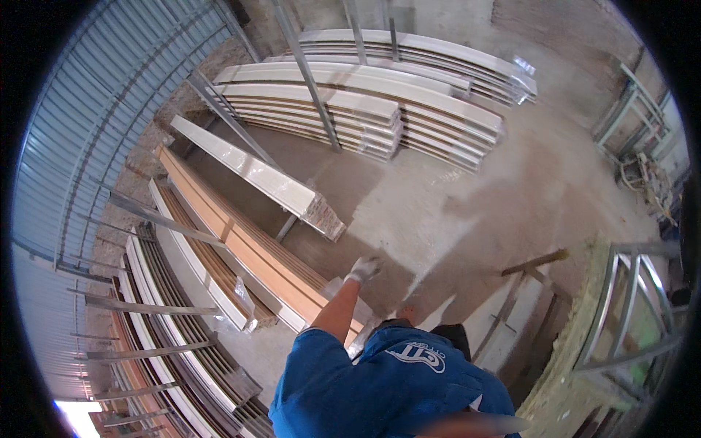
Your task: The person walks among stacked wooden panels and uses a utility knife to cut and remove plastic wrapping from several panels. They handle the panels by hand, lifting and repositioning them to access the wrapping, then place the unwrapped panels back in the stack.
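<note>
My left hand, in a pale work glove, reaches out over the concrete floor with its fingers stretched out and nothing in them. Close to it lies a stack of long orange-brown panels, whose near end passes beside my left forearm. A plastic-wrapped bundle of long white panels lies a little beyond the hand, its wrapped end pointing toward me. My right hand does not show. A small patch of bare skin beside my shirt is too hidden to tell what it is.
Stacked long white panels lie at the back between metal posts. More panel stacks sit on the left among metal rack arms. On the right stand a metal frame and yellowish insulation material. Corrugated wall sheeting rises at left.
</note>
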